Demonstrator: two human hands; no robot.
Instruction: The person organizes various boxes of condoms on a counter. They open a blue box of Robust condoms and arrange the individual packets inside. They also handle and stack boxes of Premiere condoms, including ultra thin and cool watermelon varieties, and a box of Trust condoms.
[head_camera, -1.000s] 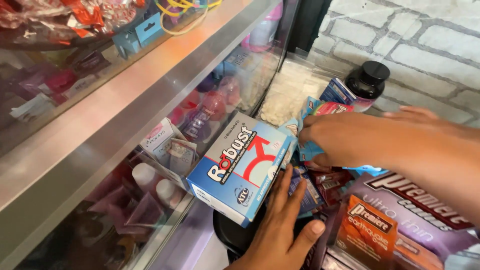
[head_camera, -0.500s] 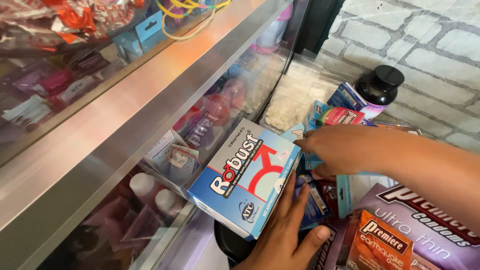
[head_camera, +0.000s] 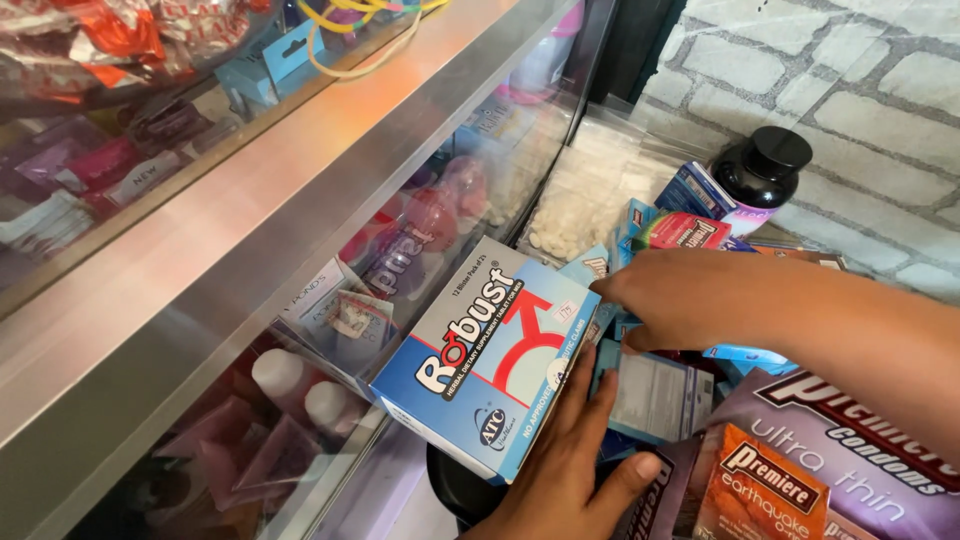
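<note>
My left hand (head_camera: 570, 460) comes up from the bottom edge. Its fingers lie flat against the right side of a blue and white carton (head_camera: 480, 360) with a red symbol, propping it tilted against the glass case. My right hand (head_camera: 680, 295) reaches in from the right, palm down. Its fingertips are at the carton's upper right corner, over a heap of small blue packets (head_camera: 600, 268). Whether it grips one is hidden. A pale blue card (head_camera: 655, 395) with fine print lies under that hand.
A glass display case with a metal frame (head_camera: 250, 240) fills the left. A black-capped bottle (head_camera: 765, 170), a small blue box (head_camera: 700, 190), a red packet (head_camera: 685, 232) and a clear bag of white pieces (head_camera: 590, 200) lie behind. A purple box (head_camera: 860, 440) and orange packet (head_camera: 765, 485) lie lower right.
My right hand has shifted lower and flattened over the packets. The blue packets it clutched a second ago are out of its grasp, and a pale blue card now shows beneath it.
</note>
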